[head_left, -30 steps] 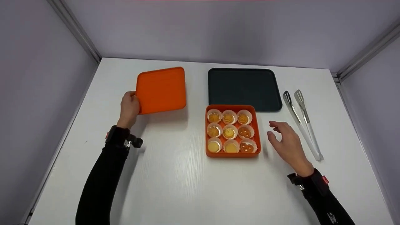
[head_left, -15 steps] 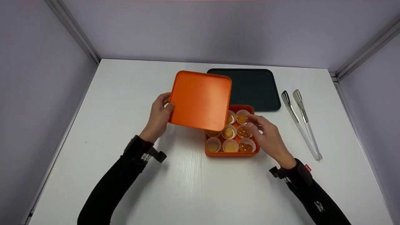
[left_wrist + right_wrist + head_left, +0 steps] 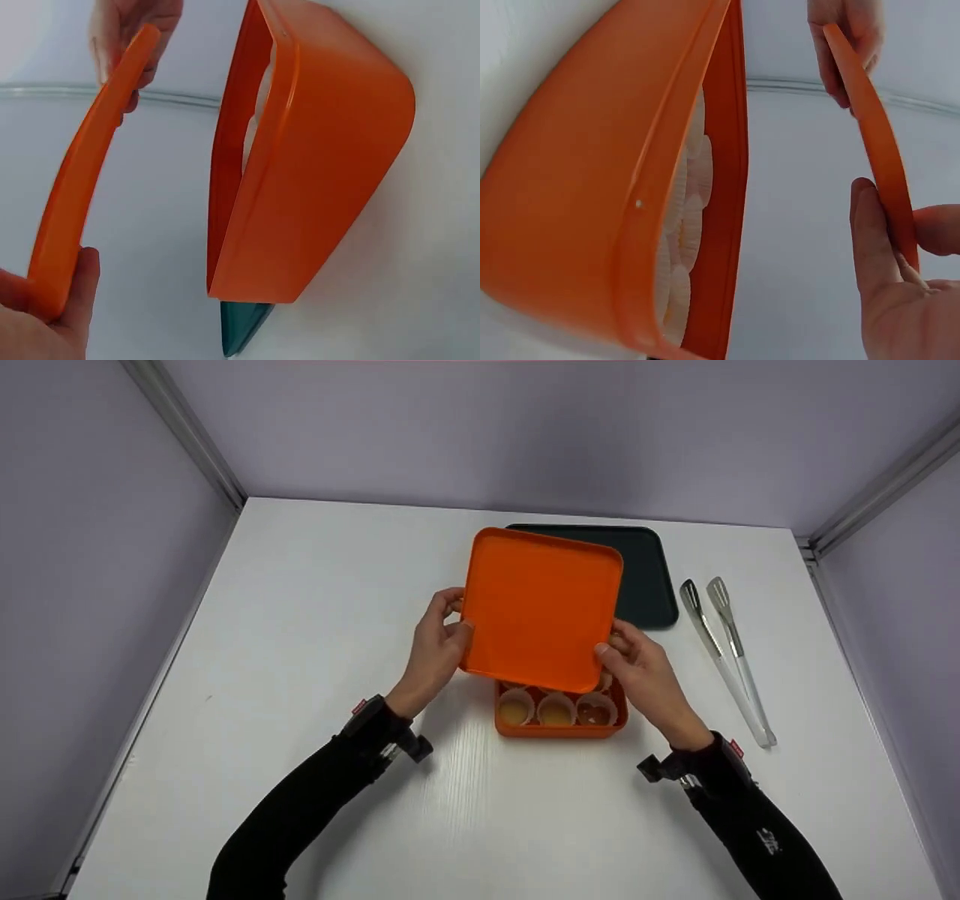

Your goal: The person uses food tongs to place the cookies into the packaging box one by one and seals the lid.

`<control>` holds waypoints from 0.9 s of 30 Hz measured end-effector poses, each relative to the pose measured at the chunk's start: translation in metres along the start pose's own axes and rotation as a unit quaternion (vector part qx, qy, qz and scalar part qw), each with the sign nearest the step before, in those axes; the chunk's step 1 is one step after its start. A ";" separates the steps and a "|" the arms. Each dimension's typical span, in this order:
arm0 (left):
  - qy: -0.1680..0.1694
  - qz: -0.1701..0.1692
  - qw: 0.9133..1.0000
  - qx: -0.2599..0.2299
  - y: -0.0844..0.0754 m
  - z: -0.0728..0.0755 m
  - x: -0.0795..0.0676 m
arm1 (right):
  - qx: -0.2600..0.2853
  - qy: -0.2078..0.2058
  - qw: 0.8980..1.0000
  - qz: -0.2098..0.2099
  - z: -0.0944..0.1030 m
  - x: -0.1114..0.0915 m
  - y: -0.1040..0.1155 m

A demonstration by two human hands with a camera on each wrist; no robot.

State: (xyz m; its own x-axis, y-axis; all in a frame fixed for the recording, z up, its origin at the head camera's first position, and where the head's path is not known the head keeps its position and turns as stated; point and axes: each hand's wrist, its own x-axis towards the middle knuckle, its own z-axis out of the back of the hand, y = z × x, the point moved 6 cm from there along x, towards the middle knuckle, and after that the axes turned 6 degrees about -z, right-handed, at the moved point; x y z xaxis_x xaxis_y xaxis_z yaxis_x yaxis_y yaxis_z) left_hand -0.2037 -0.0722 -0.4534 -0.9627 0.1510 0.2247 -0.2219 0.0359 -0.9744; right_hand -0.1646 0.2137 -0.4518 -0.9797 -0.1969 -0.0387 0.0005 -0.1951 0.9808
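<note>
An orange square lid (image 3: pixel 541 607) is held slightly tilted above an orange box (image 3: pixel 561 730). My left hand (image 3: pixel 436 641) pinches its left edge, thumb on top and fingers beneath. At the opposite edge my right hand (image 3: pixel 646 679) pinches it the same way. Both wrist views show a gap between the lid (image 3: pixel 79 176) and the box (image 3: pixel 577 172). Inside the box stand several white paper cups (image 3: pixel 556 709) with small yellow and brown pieces. In the head view the lid hides the box's rear rows.
Behind the box lies a dark green tray (image 3: pixel 646 577), partly covered by the lid. To the right rest metal tongs with white handles (image 3: pixel 739 682). Grey panels (image 3: pixel 450 435) enclose the white table (image 3: pixel 315 562) at the back and sides.
From the left, my left hand has carried the lid rightward over the box. My right hand has come in from beside the box and now grips the lid's right edge.
</note>
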 end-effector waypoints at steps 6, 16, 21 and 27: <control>0.021 -0.037 0.998 0.047 -0.006 0.004 0.005 | -0.016 -0.009 1.000 0.012 0.017 0.003 0.002; 0.062 -0.146 0.978 0.138 -0.013 -0.002 0.002 | -0.178 -0.151 0.947 0.221 0.029 -0.008 0.026; 0.063 -0.214 0.957 0.187 -0.014 -0.009 -0.004 | -0.239 -0.222 0.903 0.281 0.029 -0.015 0.030; 0.081 -0.260 0.940 0.206 -0.012 -0.017 -0.009 | -0.213 -0.160 0.945 0.190 0.034 -0.020 0.016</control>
State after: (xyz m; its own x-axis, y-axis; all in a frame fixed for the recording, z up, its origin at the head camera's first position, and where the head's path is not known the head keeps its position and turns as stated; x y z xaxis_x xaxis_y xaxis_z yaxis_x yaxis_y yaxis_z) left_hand -0.1902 -0.0570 -0.4439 -0.6788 0.3677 0.6356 -0.7291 -0.2342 -0.6431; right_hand -0.1522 0.2474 -0.4292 -0.9026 -0.0430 0.4283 0.3791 -0.5508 0.7436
